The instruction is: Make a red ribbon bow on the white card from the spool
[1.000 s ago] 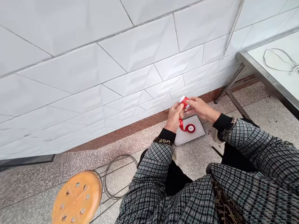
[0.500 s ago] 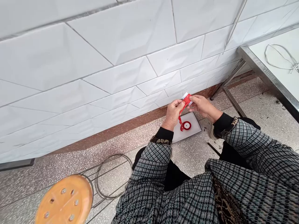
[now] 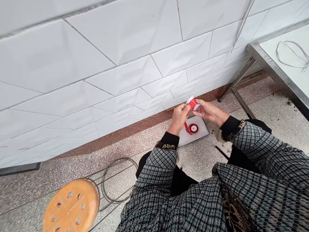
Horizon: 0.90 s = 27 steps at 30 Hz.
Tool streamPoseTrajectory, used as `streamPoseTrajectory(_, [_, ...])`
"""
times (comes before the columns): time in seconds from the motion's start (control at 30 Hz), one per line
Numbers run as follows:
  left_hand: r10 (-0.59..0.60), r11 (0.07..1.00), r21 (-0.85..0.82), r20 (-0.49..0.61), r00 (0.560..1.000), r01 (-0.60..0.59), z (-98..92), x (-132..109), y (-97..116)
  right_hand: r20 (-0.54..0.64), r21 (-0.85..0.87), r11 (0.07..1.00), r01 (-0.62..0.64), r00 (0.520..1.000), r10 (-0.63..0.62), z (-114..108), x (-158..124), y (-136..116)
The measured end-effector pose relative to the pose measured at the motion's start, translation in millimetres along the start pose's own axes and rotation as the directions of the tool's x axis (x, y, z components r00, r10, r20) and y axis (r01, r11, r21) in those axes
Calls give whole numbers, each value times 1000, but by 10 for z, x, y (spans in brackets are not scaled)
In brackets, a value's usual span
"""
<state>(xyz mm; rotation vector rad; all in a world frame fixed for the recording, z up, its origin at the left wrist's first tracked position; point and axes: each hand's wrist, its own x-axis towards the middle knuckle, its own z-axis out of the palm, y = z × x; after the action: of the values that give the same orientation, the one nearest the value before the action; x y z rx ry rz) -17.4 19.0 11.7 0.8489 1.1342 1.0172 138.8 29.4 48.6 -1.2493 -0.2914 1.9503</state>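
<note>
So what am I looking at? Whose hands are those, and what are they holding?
There's no machine here. These are a person's own bare hands, seen by a camera worn on their head, looking forward and down. The left hand and right hand hold a small white spool with red ribbon on it. Below them, a red reel with a white middle lies on a white panel on the speckled floor.
</note>
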Motion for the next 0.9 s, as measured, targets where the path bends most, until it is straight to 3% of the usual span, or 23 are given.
streamPoseTrajectory(0.3, [32,998,53,47,998,-34,-83,6,0,35,49,997,-66,997,65,-38,41,-18])
streamPoseTrajectory(0.5, [-40,997,-70,64,997,45,-79,-4,19,115,55,985,-166,981,159,-26,-14,-57])
streamPoseTrajectory(0.73, [-66,970,-213,222,973,114,-88,-39,-26,313,86,923,-376,889,333,-21,-74,-48])
streamPoseTrajectory(0.8, [-57,967,-233,203,977,105,-76,-38,-53,326,54,926,-373,883,337,-19,-78,-41])
streamPoseTrajectory(0.9, [-39,965,-251,149,988,75,-53,-31,-74,232,-100,964,-247,936,264,-7,-91,-30])
